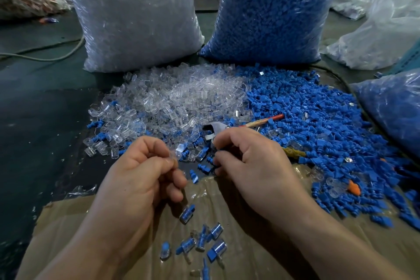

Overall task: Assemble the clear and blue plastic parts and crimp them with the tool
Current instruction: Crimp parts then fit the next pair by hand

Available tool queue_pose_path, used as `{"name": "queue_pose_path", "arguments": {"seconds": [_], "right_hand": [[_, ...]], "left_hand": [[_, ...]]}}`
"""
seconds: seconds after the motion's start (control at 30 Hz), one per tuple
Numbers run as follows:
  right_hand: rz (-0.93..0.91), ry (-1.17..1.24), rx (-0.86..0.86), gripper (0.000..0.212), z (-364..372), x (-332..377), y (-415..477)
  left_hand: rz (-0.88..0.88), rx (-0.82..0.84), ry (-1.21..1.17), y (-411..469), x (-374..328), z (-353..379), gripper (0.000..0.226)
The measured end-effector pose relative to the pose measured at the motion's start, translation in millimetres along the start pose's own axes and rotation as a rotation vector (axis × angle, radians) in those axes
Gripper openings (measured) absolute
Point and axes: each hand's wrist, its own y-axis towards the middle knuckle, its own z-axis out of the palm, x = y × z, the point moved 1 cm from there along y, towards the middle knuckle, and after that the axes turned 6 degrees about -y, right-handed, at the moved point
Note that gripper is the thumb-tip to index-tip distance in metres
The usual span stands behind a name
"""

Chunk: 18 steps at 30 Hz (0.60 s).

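My left hand [145, 173] pinches a small clear plastic part [174, 155] between thumb and forefinger. My right hand [250, 161] is curled round the crimping tool [216, 125]. The tool's metal jaws stick out above my forefinger, and its red-tipped handle [266, 120] and yellow handle [293, 152] show to the right. Loose blue parts [204, 167] lie just between my hands. A pile of clear parts [177, 98] lies ahead, with a pile of blue parts [306, 116] to its right. Several joined clear-and-blue pieces [204, 240] lie on the cardboard [68, 223] below my hands.
A big bag of clear parts [136, 18] and a big bag of blue parts [272, 11] stand behind the piles. Another blue-filled bag [393, 107] sits at the right edge. A cable [45, 57] runs across the dark surface at the left. An orange piece [355, 186] lies among the blue parts.
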Motion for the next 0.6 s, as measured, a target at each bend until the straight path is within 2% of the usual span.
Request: {"name": "queue_pose_path", "arguments": {"seconds": [0.1,0.17,0.23,0.33,0.47,0.6], "right_hand": [[0.182,0.373,0.095,0.024,-2.6,6.4,-2.7],[0.242,0.530,0.145,0.023,-4.4,9.1,-3.5],[0.262,0.640,0.165,0.015,-5.7,11.6,-3.0],[0.294,0.777,0.194,0.009,-5.6,11.7,-2.5],[0.294,0.848,0.231,0.014,-5.2,8.4,-1.1],[0.284,0.992,0.250,0.017,-1.8,8.9,-0.4]], "left_hand": [[-0.005,0.019,-0.006,2.3,-0.9,-6.1,0.046],[-0.004,0.017,0.000,2.9,-2.0,-8.0,0.044],[-0.003,-0.012,-0.015,3.0,-3.9,-8.9,0.039],[0.006,-0.042,-0.033,3.4,-4.9,-9.8,0.018],[0.027,-0.055,-0.053,2.5,-3.2,-9.0,0.024],[0.035,-0.064,-0.028,-0.1,-1.8,-3.6,0.018]]}}
